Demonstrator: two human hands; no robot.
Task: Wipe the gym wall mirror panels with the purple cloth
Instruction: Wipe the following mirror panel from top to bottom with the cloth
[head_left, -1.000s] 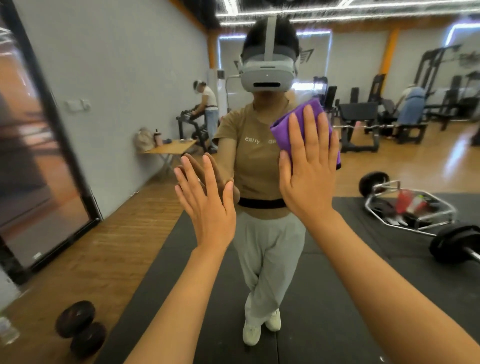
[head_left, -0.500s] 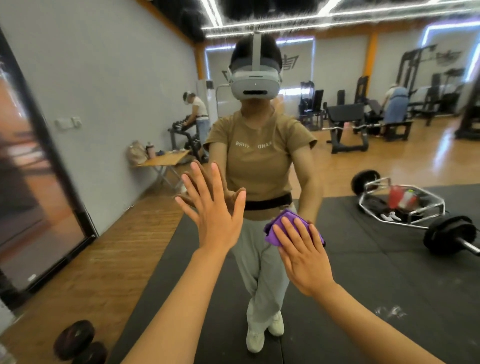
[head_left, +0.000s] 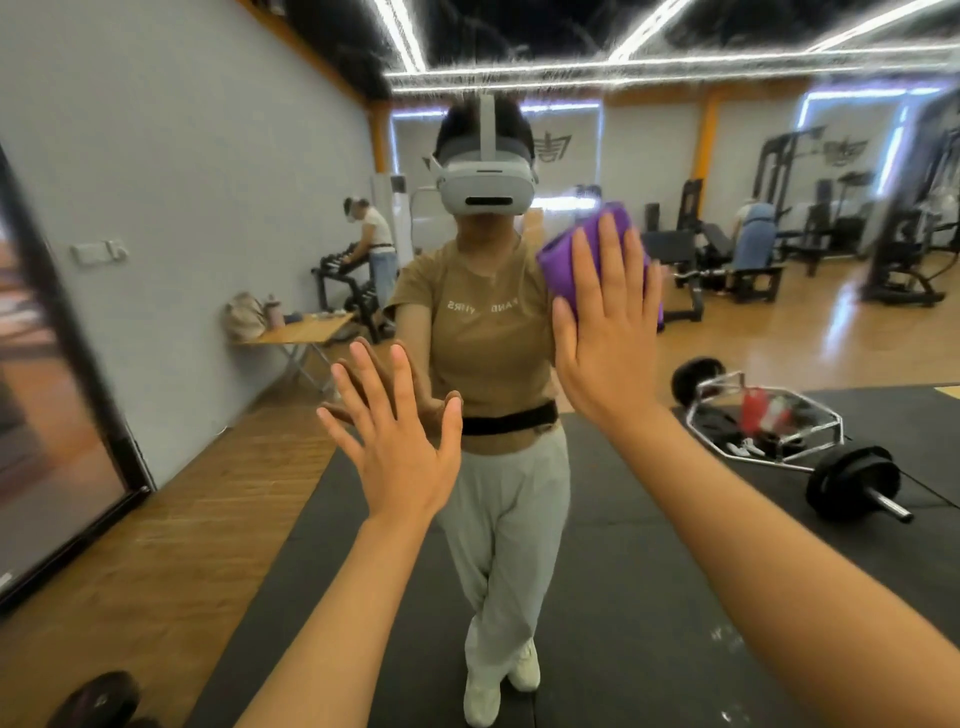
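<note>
The right hand (head_left: 605, 332) is flat and open-fingered against the large frameless gym wall mirror panel (head_left: 779, 597), pinning the folded purple microfibre cloth (head_left: 558, 265) to the glass under its palm and fingers; this is a press and not a closed grip, with the cloth showing above and to either side of the fingers. Half a second ago that hand and cloth were low on the panel, at about waist level of the reflected person, and a second ago they were high; now they are back up near the reflected shoulder, just beside the white headset in the reflection. That reads as an up-and-down wiping stroke over the same strip of glass, so the work appears to be in the middle of this panel, not at its end. The left hand (head_left: 395, 441) is spread wide, holds nothing, and is laid against the mirror lower and to the left, much where it was in both earlier views, probably as a brace. The dark-framed edge of the panel (head_left: 78, 338) stands well to the left, and the glass between it and the hands seems yet to be covered. Whether smears remain cannot be told through the motion blur.
</note>
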